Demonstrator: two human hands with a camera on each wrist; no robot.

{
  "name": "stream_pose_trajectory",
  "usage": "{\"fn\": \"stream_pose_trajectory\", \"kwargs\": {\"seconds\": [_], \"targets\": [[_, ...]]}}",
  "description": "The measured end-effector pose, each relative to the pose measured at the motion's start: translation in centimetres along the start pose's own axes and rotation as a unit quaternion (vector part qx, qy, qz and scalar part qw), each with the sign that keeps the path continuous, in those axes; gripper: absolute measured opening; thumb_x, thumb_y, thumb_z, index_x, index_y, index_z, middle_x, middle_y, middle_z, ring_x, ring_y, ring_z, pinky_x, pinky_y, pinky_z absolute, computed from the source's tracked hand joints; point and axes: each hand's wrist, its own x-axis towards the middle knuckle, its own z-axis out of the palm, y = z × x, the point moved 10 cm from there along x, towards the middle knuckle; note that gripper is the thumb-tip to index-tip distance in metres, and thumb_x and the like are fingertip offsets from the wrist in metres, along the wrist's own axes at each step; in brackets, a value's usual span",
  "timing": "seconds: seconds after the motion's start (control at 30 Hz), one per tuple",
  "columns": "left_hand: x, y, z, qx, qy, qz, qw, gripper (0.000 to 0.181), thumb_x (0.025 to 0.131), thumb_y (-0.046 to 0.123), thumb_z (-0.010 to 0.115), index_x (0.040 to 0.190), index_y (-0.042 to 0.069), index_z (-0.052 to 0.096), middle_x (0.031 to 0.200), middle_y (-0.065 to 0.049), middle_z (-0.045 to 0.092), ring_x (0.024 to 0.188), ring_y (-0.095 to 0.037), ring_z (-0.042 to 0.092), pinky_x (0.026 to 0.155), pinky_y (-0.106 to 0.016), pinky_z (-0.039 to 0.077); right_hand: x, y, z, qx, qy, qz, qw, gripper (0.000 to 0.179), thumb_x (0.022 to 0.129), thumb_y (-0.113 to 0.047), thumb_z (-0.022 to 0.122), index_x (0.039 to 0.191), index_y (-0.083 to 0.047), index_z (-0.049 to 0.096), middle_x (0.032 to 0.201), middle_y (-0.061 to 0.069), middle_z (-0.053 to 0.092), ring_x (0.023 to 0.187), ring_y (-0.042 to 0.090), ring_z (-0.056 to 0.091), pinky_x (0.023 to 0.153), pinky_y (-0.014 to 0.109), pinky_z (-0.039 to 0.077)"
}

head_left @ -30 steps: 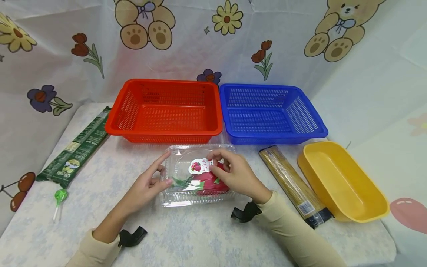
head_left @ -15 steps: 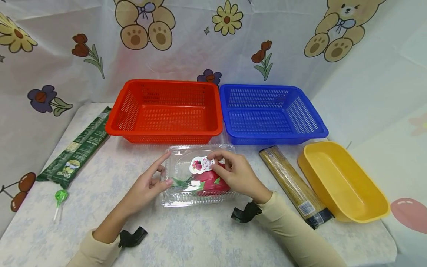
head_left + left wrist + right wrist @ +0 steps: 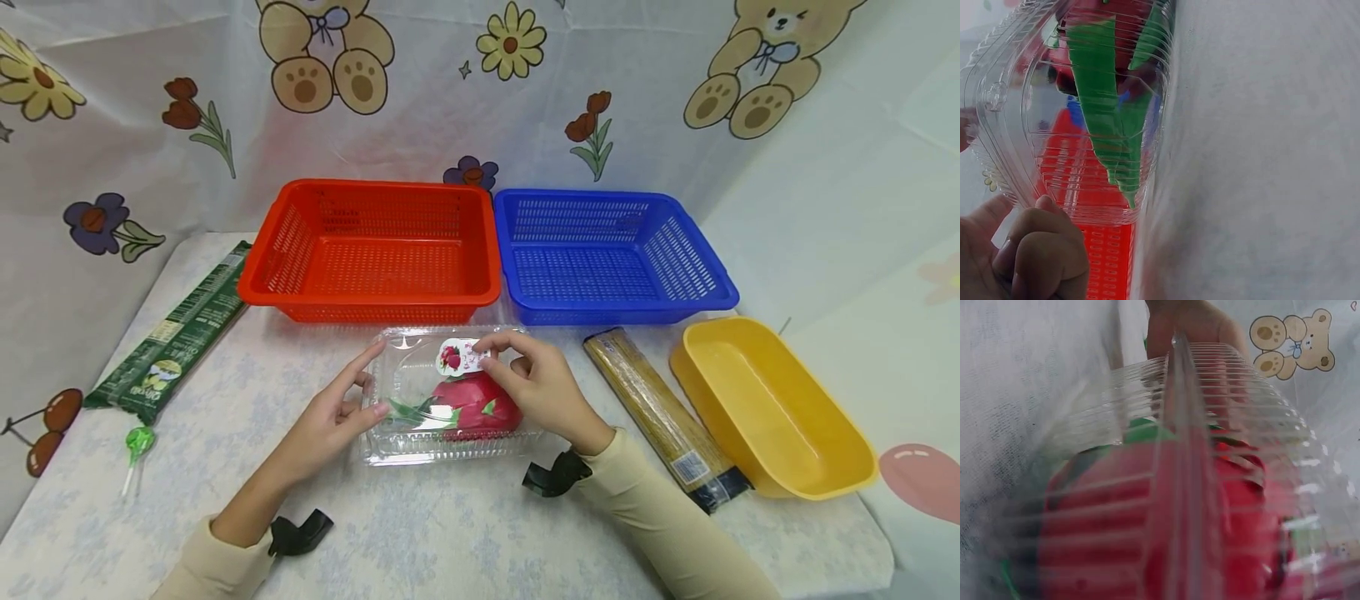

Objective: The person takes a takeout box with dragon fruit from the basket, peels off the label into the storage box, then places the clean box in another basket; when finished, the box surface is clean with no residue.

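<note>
Clear box (image 3: 411,371): sits on the counter (image 3: 420,533) just in front of the red basket (image 3: 367,292), in the middle of my head view; I cannot tell whether the two touch.
Red fruit (image 3: 480,408): lies inside the box, to the right, its green leaves pointing left.
Sticker (image 3: 452,357): a white fruit label at the lid, over the far side of the fruit. I cannot tell how much of it is stuck down.
Right hand (image 3: 546,379): I have it pinching the sticker's right end between thumb and index finger.
Left hand (image 3: 330,421): not clenched; I have thumb and index finger stretched to the box's left edge, steadying it, the other fingers folded.
Tear risk: as I judge it, the sticker could rip or crease, since only one end is pinched and any glue elsewhere would resist.
Slide risk: a tug could swing the box round or nudge it into the basket, because the left hand bears lightly on one side.
Lid risk: the thin plastic could flex or pop loose if I pull upward; I cannot see whether it is latched.
Right wrist view: motion blur there leaves me mainly the head view for judging the pinch.
</note>
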Motion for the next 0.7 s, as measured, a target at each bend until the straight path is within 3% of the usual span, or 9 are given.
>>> {"fn": "stream_pose_trajectory", "kwargs": {"seconds": [0.3,0.7], "targets": [[-0.3,0.3,-0.1,-0.003,0.006,0.006,1.0,0.076,0.098,0.011,0.068,0.162,0.029,0.03,0.114,-0.017,0.047,0.05,-0.002,0.028,0.043,-0.026,0.031,-0.2,0.1,-0.3,0.04,-0.013,0.028,0.9987,0.015,0.096,-0.014,0.073,0.111,-0.015,0.073,0.098,0.003,0.065,0.04,0.012,0.037,0.039,0.023,0.028],[-0.2,-0.1,-0.5,0.023,0.002,0.002,0.9997,0.076,0.098,0.015,0.07,0.161,0.034,0.031,0.111,-0.014,0.049,0.05,-0.002,0.027,0.043,-0.025,0.029,-2.4,-0.5,-3.3,0.049,0.033,0.045,0.9973,0.023,0.091,-0.014,0.079,0.114,-0.014,0.076,0.096,0.005,0.071,0.042,0.014,0.039,0.038,0.026,0.027]]}}
